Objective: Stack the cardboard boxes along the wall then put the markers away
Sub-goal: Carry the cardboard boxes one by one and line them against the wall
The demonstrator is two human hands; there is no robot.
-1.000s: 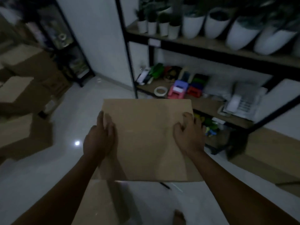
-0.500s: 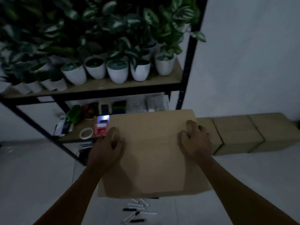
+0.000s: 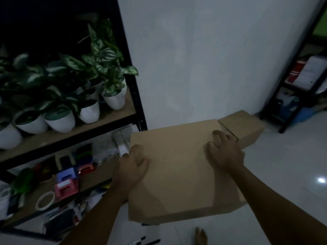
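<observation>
Evidently mid-stacking, the left hand (image 3: pixel 133 165) and right hand (image 3: pixel 223 150) clamped the carried cardboard box (image 3: pixel 178 167) at its sides, just near of the box by the wall (image 3: pixel 242 126); next, probably lowering it squarely on top.

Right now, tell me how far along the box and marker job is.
Done: at least one cardboard box already lies on the floor against the wall. In hand: the left hand and the right hand hold a carried box by its sides, close to that one and not yet set down. Left: placing it, then the markers, which lie loose on the floor below.
</observation>
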